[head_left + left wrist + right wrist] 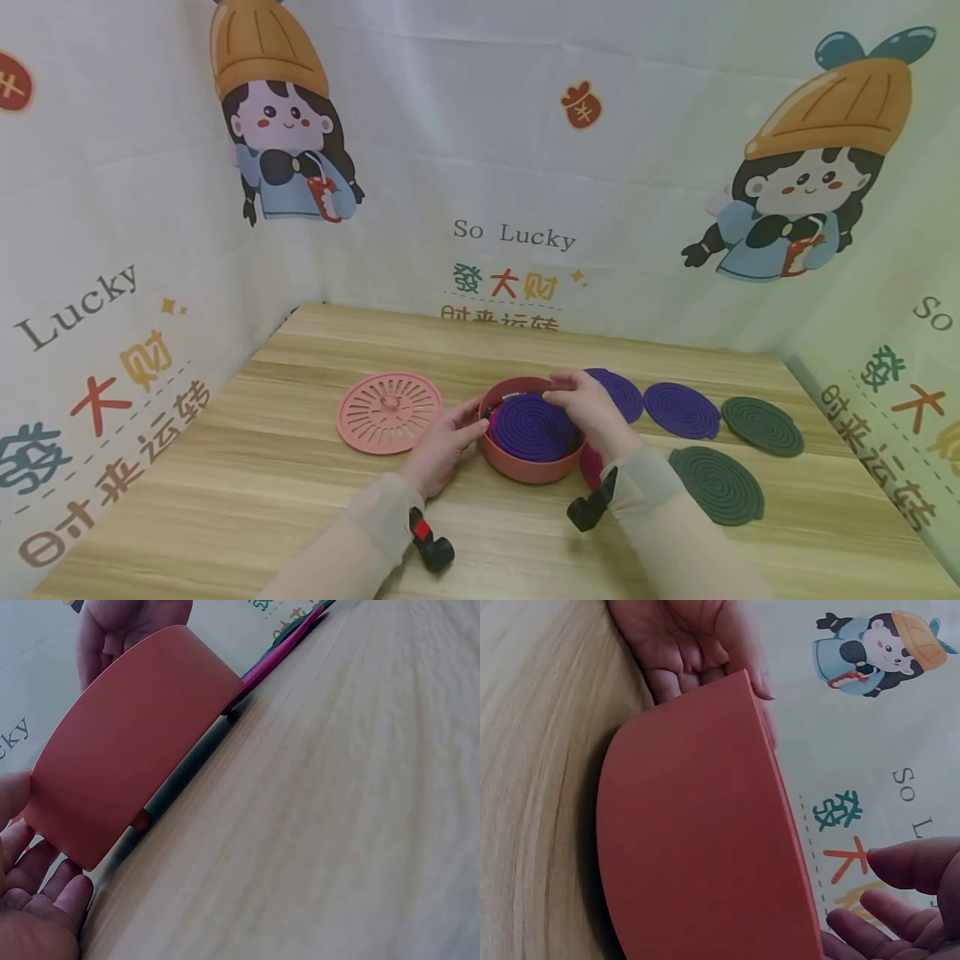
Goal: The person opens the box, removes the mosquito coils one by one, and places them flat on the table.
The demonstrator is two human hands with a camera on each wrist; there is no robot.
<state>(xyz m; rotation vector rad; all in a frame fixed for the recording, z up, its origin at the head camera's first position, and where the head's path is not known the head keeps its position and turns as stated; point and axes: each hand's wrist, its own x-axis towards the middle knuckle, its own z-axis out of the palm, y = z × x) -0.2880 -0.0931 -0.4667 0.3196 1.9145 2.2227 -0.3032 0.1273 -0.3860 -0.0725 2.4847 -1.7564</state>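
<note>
My left hand (441,447) grips the near-left side of a round coral-red box (525,469), its thumb over the rim and its fingers outside. In the left wrist view, fingertips (71,892) reach under the box's lower edge. A purple spiral mosquito coil (536,429) lies in the box, with pink and dark bits showing beside it. Over the box's right rim hovers my right hand (592,408), fingers above the coil. The right wrist view shows that thumb and fingers (900,862) spread apart, nothing visible between them.
A pink slotted lid (390,425) lies left of the box. On the right lie purple coils (681,410), green coils (717,486) and a partly hidden pink coil (591,465). A printed cloth (405,167) walls in the wooden table (262,467).
</note>
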